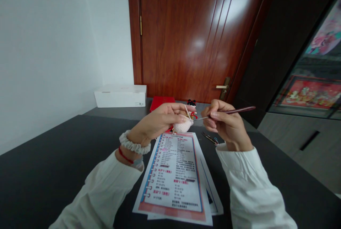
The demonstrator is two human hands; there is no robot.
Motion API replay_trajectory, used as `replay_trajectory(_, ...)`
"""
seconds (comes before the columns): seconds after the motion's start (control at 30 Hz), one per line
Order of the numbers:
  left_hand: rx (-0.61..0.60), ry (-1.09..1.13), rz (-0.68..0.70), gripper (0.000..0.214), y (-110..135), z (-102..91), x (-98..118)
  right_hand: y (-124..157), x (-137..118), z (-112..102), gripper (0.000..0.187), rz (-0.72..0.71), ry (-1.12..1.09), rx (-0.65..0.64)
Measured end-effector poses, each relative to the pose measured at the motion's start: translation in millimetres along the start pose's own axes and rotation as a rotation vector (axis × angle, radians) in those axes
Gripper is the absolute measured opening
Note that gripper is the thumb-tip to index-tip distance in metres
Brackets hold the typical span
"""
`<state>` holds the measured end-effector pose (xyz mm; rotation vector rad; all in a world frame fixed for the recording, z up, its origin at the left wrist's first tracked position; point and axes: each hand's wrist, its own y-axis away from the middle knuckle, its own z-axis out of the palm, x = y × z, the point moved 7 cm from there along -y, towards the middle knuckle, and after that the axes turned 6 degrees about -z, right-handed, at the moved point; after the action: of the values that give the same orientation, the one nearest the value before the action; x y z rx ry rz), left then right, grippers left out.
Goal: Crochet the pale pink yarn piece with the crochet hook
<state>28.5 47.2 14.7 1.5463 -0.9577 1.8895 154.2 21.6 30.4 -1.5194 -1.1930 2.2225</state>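
Reddish-brown wood forms the door [183,37] behind the dark tabletop [66,158]. A long white box [121,96] sits at the back left, against the wall. Printed sheets [174,172] lie overlapping in the centre, with a red item [162,101] beyond them, partly hidden by the left hand [157,120]. That hand pinches a small pale crocheted piece [183,126] between thumb and fingers, above the sheets' far edge; a strand of yarn [188,112] runs up to its index finger. The right hand [225,120] pinches a crochet hook [243,110] by its dark handle, the thin metal shaft reaching the piece's right edge. A little black-haired figure [191,103] stands behind, and a small metal tool [209,138] lies right of the sheets.
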Motion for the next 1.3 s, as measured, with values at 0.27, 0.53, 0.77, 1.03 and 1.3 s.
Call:
replay_trajectory(0.27, 0.234, -0.254, 0.210, 0.036, 1.9, -3.0, 18.4, -2.8, -3.1, -2.4, 0.015, -0.093, 0.146, 0.042)
replay_trajectory(0.53, 0.340, -0.376, 0.268, 0.036, 1.4, -3.6, 24.4, 0.9, -15.3, -0.2, 0.015, -0.168, 0.546, 0.054)
replay_trajectory(0.77, 0.436, -0.486, 0.351, 0.031, -1.6, -6.9, 27.4, 2.3, -25.3, 14.1, 0.015, -0.266, 0.893, 0.066)
replay_trajectory(1.03, 0.484, -0.590, 0.407, 0.035, 0.2, 4.3, 28.9, -2.9, -16.7, 29.0, 0.011, -0.354, 1.092, -0.002)
replay_trajectory(1.3, 0.305, 0.024, 0.195, 0.037, -7.8, 2.7, 18.7, 4.2, -13.9, 34.8, 0.017, -0.712, 1.175, -0.175)
